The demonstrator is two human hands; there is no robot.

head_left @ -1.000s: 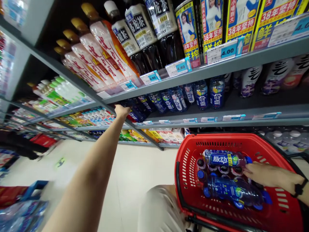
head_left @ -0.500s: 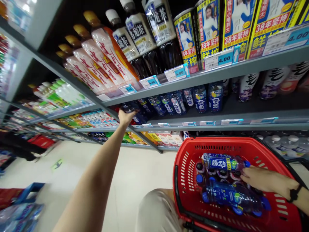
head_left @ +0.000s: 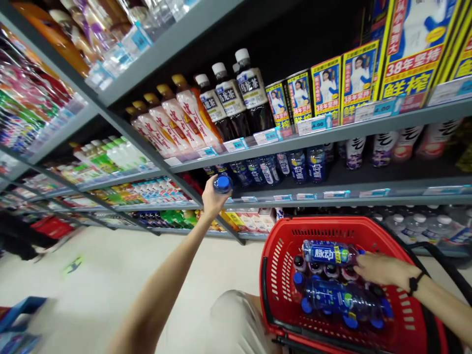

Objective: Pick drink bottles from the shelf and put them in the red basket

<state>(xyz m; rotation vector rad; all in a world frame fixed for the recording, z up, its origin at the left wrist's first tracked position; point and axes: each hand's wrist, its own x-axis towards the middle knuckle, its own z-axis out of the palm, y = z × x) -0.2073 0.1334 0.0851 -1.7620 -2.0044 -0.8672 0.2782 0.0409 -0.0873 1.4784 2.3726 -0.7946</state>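
My left hand [head_left: 214, 194] is closed around a drink bottle [head_left: 222, 185] at the front edge of the lower shelf; the blue cap faces me and most of the body is hidden. Over the red shopping basket [head_left: 267, 260], my right hand [head_left: 383, 269] has its fingers closed at the cap end of a blue-labelled drink bottle [head_left: 326, 252] lying on its side. Below that bottle are several dark-capped bottles [head_left: 332, 271]. Nearer me in the basket, more blue-capped bottles [head_left: 342, 298] lie on their sides.
Blue-labelled bottles [head_left: 298, 164] stand on the lower shelf [head_left: 368, 179]. Above are dark tea bottles [head_left: 250, 91] and yellow-blue cartons [head_left: 326, 88]. My knee [head_left: 236, 314] is left of the basket. Someone's legs [head_left: 16, 236] show at far left, beside another red basket [head_left: 53, 226].
My left hand has drawn a blue-capped bottle out from the shelf toward me. My right hand stays at the cap end of the bottle in the basket. The view has shifted.
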